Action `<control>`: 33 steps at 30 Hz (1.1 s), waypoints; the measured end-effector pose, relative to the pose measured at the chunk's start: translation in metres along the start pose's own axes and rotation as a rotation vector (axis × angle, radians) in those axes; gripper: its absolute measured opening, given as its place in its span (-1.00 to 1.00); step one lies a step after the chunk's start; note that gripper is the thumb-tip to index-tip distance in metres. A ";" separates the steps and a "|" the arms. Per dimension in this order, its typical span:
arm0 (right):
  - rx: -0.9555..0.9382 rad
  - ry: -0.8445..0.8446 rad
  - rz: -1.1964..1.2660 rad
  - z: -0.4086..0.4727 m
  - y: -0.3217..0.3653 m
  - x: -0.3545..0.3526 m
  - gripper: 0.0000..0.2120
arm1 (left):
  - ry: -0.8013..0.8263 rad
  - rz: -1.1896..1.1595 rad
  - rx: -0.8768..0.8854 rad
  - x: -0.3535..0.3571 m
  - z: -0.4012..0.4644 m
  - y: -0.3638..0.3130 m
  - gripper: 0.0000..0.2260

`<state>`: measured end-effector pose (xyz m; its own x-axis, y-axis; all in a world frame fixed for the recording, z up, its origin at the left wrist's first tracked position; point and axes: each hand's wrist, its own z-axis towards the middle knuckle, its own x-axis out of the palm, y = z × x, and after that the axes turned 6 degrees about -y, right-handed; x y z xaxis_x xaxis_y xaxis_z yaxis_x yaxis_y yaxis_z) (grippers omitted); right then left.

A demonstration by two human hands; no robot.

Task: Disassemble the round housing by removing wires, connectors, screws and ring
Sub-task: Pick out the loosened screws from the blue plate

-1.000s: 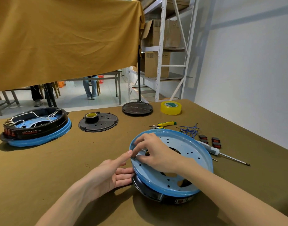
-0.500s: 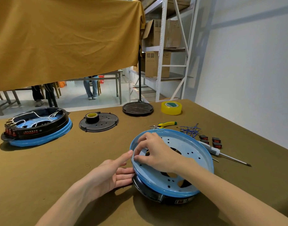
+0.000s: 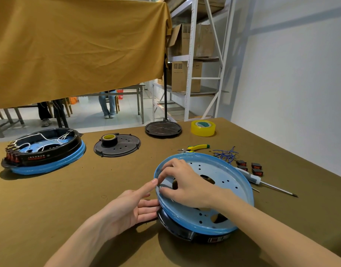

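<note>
The round housing lies tilted on the brown table near me, its blue plate (image 3: 223, 176) facing up on a black ring body (image 3: 177, 228). My right hand (image 3: 187, 185) rests on the plate's left side, with curled fingers and thumb pinching at the plate just inside its left rim. What sits between the fingertips is hidden. My left hand (image 3: 127, 207) lies flat beside the housing. Its index finger touches the blue rim and its other straight fingers rest against the black body below.
A second housing (image 3: 42, 151) with white wires sits at the far left. Behind are a black cover plate (image 3: 125, 149) carrying a black tape roll (image 3: 109, 139), a stand base (image 3: 163, 129) and yellow tape (image 3: 203, 128). Right of the housing lie pliers (image 3: 194, 147), blue wires (image 3: 224, 153), red switches (image 3: 250, 167) and a screwdriver (image 3: 262, 182).
My right hand's fingers have shifted slightly along the plate's left rim. The left hand and the housing have stayed where they were.
</note>
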<state>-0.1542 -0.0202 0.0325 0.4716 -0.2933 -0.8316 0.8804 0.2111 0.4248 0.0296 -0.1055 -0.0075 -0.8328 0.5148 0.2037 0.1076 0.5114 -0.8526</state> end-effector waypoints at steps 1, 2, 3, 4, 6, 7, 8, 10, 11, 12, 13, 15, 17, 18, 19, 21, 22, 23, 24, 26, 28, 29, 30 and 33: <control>0.011 -0.003 -0.011 0.000 0.000 0.000 -0.84 | 0.002 0.002 0.003 -0.001 0.001 0.000 -0.27; 0.010 -0.008 -0.033 0.002 0.001 -0.001 -0.84 | 0.005 0.005 0.005 -0.001 0.001 0.000 -0.27; -0.002 -0.012 -0.058 0.003 0.002 -0.001 -0.85 | 0.006 0.005 0.006 -0.001 0.001 0.001 -0.27; -0.022 -0.013 -0.082 0.004 0.003 -0.002 -0.86 | 0.007 0.003 0.008 -0.001 0.001 0.001 -0.28; -0.059 -0.007 -0.112 0.004 0.004 -0.002 -0.89 | 0.007 0.000 0.015 0.000 0.000 0.000 -0.27; -0.064 -0.006 -0.104 0.003 0.004 -0.002 -0.91 | 0.007 -0.001 0.019 0.000 0.000 0.000 -0.27; -0.062 -0.009 -0.076 0.002 0.003 -0.002 -0.93 | 0.006 0.000 0.025 0.001 -0.001 0.000 -0.27; -0.047 -0.038 0.000 0.001 0.002 -0.004 -0.94 | 0.001 0.007 0.041 0.002 -0.002 0.001 -0.24; -0.032 -0.068 0.049 0.002 0.001 -0.006 -0.93 | -0.006 0.009 0.049 0.002 -0.002 0.002 -0.23; -0.009 -0.105 0.112 0.003 0.001 -0.008 -0.93 | -0.012 0.011 0.056 0.002 -0.002 0.002 -0.21; 0.018 -0.148 0.189 0.006 0.002 -0.010 -0.92 | -0.018 0.014 0.063 0.003 -0.002 0.002 -0.19; 0.071 -0.243 0.381 0.009 0.001 -0.017 -0.92 | -0.032 0.025 0.078 0.004 -0.003 0.002 -0.11; 0.116 -0.328 0.539 0.008 -0.002 -0.026 -0.93 | -0.053 0.039 0.094 0.006 -0.003 0.003 -0.01; 0.136 -0.364 0.574 0.006 -0.006 -0.031 -0.93 | -0.063 0.044 0.103 0.007 -0.002 0.004 0.03; 0.160 -0.402 0.594 0.003 -0.011 -0.037 -0.92 | -0.073 0.047 0.109 0.008 -0.002 0.004 0.06; 0.212 -0.488 0.602 -0.006 -0.024 -0.049 -0.92 | -0.105 0.044 0.124 0.010 -0.002 0.005 0.09; 0.239 -0.529 0.595 -0.011 -0.033 -0.055 -0.91 | -0.130 0.045 0.138 0.011 -0.001 0.005 0.08; 0.275 -0.564 0.588 -0.017 -0.042 -0.060 -0.91 | -0.159 0.050 0.157 0.012 0.000 0.006 0.05; 0.324 -0.595 0.581 -0.024 -0.053 -0.064 -0.90 | -0.187 0.053 0.176 0.012 0.001 0.007 -0.03; 0.454 -0.664 0.501 -0.038 -0.077 -0.071 -0.88 | -0.228 0.045 0.203 0.012 0.002 0.009 -0.21; 0.579 -0.729 0.305 -0.055 -0.103 -0.076 -0.88 | -0.246 0.011 0.210 0.011 0.003 0.010 -0.31; 0.618 -0.735 0.199 -0.064 -0.114 -0.076 -0.89 | -0.247 -0.012 0.204 0.010 0.003 0.010 -0.33; 0.635 -0.719 0.102 -0.073 -0.124 -0.075 -0.90 | -0.242 -0.031 0.194 0.009 0.003 0.009 -0.34; 0.584 -0.580 -0.111 -0.098 -0.145 -0.066 -0.92 | -0.209 0.002 0.148 0.005 0.001 0.006 -0.23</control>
<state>-0.3178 0.0599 -0.0088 0.1912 -0.7516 -0.6313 0.7330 -0.3184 0.6011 0.0256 -0.1012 -0.0121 -0.9284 0.3547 0.1110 0.0417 0.3961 -0.9173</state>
